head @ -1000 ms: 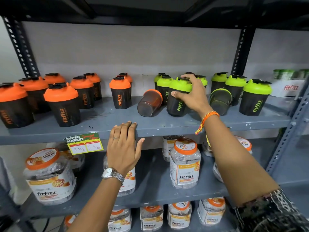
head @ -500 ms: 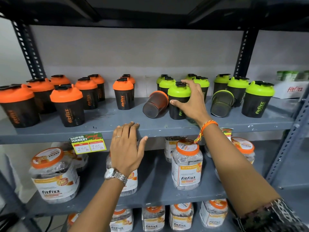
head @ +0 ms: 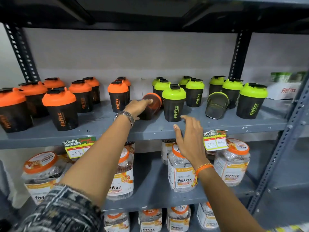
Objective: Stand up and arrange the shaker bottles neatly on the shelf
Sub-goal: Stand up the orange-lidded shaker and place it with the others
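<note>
While a second ago the right hand held a green-lidded shaker:
Head view, right hand (head: pixel 189 139): grip open, off that shaker (head: pixel 173 104), now upright.
Left hand (head: pixel 138 107): has left the shelf edge (head: pixel 150 131); grip closing on the tipped orange shaker (head: pixel 153 106).
Remaining: tipped green shaker (head: pixel 216 106).
</note>
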The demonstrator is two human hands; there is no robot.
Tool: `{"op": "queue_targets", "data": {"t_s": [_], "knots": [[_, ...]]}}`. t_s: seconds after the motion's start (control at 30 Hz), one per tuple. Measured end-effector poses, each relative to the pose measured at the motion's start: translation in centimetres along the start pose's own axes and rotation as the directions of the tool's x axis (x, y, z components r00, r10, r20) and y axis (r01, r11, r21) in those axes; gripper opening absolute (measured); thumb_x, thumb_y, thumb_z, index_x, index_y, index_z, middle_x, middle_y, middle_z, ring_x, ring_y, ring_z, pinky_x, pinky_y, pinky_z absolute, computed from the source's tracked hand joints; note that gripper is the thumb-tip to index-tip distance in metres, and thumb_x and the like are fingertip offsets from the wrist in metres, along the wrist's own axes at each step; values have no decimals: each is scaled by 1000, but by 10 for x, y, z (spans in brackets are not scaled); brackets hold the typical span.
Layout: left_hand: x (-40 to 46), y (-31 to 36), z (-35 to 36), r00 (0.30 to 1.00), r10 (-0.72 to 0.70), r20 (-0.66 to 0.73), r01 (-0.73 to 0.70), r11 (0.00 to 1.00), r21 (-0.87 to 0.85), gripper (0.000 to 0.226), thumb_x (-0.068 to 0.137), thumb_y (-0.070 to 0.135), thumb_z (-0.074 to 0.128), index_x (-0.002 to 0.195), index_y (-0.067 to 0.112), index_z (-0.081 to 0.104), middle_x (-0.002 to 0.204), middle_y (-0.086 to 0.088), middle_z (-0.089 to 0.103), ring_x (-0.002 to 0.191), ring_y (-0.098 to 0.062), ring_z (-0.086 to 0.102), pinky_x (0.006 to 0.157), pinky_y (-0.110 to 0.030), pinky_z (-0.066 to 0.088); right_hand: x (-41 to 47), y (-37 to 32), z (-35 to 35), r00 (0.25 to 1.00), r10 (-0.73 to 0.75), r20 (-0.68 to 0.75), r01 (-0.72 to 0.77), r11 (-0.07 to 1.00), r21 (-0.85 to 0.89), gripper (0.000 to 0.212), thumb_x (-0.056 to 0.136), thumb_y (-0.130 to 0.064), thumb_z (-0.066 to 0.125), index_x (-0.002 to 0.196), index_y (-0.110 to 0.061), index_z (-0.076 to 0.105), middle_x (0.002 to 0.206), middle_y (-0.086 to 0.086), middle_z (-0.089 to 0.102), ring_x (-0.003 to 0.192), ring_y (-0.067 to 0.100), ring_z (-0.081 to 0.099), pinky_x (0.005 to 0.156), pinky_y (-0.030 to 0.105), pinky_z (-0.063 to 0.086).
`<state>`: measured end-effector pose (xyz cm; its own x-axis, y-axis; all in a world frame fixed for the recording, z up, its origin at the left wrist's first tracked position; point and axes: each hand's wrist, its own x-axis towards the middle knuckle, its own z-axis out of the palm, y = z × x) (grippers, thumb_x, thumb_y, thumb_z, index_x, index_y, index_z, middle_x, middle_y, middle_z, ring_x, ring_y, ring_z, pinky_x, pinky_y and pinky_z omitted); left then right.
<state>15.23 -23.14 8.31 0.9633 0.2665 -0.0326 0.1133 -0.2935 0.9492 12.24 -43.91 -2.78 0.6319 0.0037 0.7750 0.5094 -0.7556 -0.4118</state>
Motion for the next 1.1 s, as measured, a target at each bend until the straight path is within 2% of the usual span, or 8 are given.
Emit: {"op": "queue_targets", "data": {"t_s": [0.2,0.33,0.53,0.63,0.77,0.87,0.97,1.1], "knots": [[2,8,-4,987,-154,38,157,981,-116,58,85,36,74,134,13,54,139,-10,59,119,-26,61,87,-36,51,-7,11,8,995,-101,20,103,988,-117,38,102,-39,38,117,-14,64,120,4,67,107,24,56,99,40,38],[-10,7,-24,951,-266,155,305,885,-352,58,82,30,77,133,9,58,127,-12,63,104,-26,66,77,-38,60,-8,15,10,993,-114,15,115,985,-132,38,102,-39,40,120,-14,63,122,5,67,111,24,57,101,40,38],[-38,-12,-50,937,-195,290,345,651,-676,56,81,19,74,132,4,58,131,-16,67,114,-27,69,84,-38,62,-8,16,16,987,-154,-49,146,980,-136,32,101,-34,44,115,-13,63,118,7,68,107,28,58,98,40,37],[-49,-20,-55,963,-172,209,270,665,-696,61,75,16,76,131,1,57,129,-19,66,110,-29,71,80,-40,64,-9,17,18,985,-162,-52,153,978,-145,33,101,-34,42,116,-12,63,118,7,68,107,27,57,100,41,36],[-54,-35,-54,985,-121,-122,45,866,-497,65,69,16,82,125,4,54,116,-17,67,101,-27,70,81,-38,63,-10,17,17,984,-173,-50,163,975,-153,35,101,-34,41,118,-12,63,119,7,68,108,27,56,101,41,35],[-54,-48,-52,883,11,-469,-56,995,-83,57,55,36,89,99,7,68,102,-12,73,96,-24,69,78,-33,58,-10,16,17,983,-179,-48,169,972,-161,36,100,-33,42,119,-11,63,120,8,68,110,27,56,103,42,34],[-54,-52,-53,810,111,-576,-60,992,107,60,54,42,90,102,10,74,97,-8,74,94,-23,69,66,-26,50,-10,15,16,984,-174,-38,166,973,-159,36,100,-33,42,119,-11,63,120,9,68,110,27,55,104,42,34],[-52,-53,-53,741,166,-651,-33,977,211,85,53,39,96,120,5,56,119,-15,68,115,-33,64,91,-40,54,-11,17,16,984,-176,-30,169,973,-158,36,100,-33,42,120,-11,62,121,9,67,111,27,55,104,43,34]]}}
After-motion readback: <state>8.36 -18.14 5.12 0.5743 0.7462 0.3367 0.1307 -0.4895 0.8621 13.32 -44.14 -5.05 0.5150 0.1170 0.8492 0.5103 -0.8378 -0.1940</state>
